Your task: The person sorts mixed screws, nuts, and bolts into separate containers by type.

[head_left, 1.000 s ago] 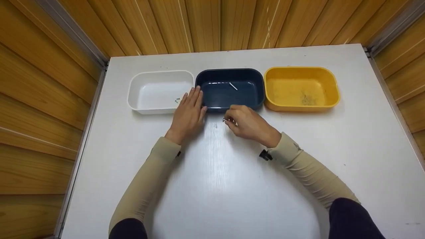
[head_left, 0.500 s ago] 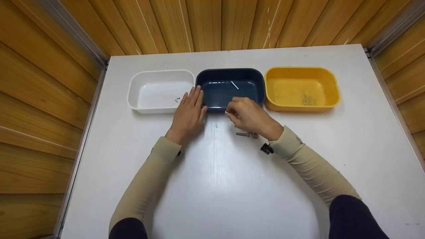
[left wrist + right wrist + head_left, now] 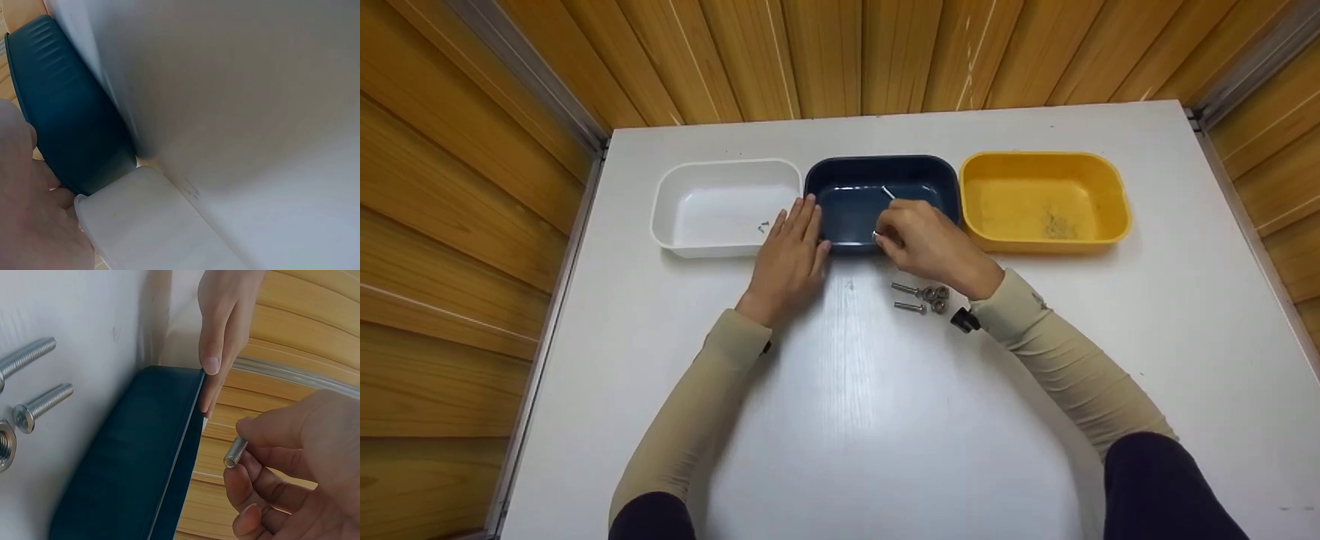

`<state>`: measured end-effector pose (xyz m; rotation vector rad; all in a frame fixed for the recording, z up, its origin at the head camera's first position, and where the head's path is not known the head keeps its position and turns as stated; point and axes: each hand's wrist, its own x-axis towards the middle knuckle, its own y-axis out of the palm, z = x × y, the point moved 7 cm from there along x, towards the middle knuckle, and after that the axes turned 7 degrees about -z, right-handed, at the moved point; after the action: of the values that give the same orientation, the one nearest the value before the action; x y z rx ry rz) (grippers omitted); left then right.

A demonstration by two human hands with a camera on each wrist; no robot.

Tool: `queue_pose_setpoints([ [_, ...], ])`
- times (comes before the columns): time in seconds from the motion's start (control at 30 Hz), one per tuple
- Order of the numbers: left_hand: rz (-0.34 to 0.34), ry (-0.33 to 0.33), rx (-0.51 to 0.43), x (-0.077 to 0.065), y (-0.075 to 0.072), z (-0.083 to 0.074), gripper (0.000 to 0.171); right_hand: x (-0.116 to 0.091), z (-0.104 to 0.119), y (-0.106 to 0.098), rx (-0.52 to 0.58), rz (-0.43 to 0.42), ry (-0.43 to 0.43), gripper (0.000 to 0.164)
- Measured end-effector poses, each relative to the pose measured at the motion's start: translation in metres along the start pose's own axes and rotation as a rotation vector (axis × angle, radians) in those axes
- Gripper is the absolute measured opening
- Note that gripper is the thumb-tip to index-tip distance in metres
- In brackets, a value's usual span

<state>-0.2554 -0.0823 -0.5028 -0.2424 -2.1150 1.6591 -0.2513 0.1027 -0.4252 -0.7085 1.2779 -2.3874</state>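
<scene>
Above the front part of the dark blue bin (image 3: pixel 847 246), my right hand (image 3: pixel 928 238) pinches a silver bolt (image 3: pixel 235 451) between thumb and fingers; its threaded end shows in the right wrist view. Another metal rod-like piece (image 3: pixel 888 192) lies in that bin, partly covered by the hand. My left hand (image 3: pixel 785 262) rests with straight fingers where the blue bin meets the white bin (image 3: pixel 690 250). On the table below my right wrist lie two bolts (image 3: pixel 910 307) and several nuts (image 3: pixel 939 306).
Small screws (image 3: pixel 763 226) lie in the white bin near my left fingers. To the right stands a yellow bin (image 3: pixel 1046 245) with a heap of tiny pieces (image 3: pixel 1057 225). All three bins stand in a row on a white table (image 3: pixel 840 450), with wood-patterned panels (image 3: pixel 825 60) behind.
My right hand has moved up from the table in front of the blue bin to over it, carrying the bolt. The bolts and nuts beneath have come into view. My left hand stays put.
</scene>
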Motion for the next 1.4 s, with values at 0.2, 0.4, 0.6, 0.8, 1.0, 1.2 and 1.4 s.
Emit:
queue_pose_setpoints([
  [0.2,-0.008,0.004,-0.001,0.001,0.000,0.000,0.065,0.010,-0.010,0.002,-0.007,-0.001,0.012,0.011],
  [0.4,-0.020,0.013,0.002,0.000,-0.001,-0.001,0.064,0.023,-0.031,0.009,-0.015,-0.003,0.051,0.013],
  [0.6,-0.021,0.015,0.010,0.000,-0.001,-0.001,0.064,0.034,-0.052,0.019,-0.014,0.020,0.103,0.015],
  [0.8,-0.019,0.006,-0.009,0.000,-0.001,-0.001,0.063,0.043,-0.069,0.031,-0.008,0.067,0.176,0.016],
  [1.0,-0.014,0.014,-0.006,0.002,-0.001,-0.001,0.063,0.051,-0.082,0.039,-0.031,0.094,0.226,0.018],
  [1.2,-0.012,0.021,0.012,0.003,-0.001,0.000,0.063,0.056,-0.088,0.044,-0.038,0.100,0.234,0.019],
  [1.4,-0.022,0.023,0.012,0.001,-0.001,0.000,0.063,0.058,-0.092,0.047,-0.037,0.110,0.241,0.019],
])
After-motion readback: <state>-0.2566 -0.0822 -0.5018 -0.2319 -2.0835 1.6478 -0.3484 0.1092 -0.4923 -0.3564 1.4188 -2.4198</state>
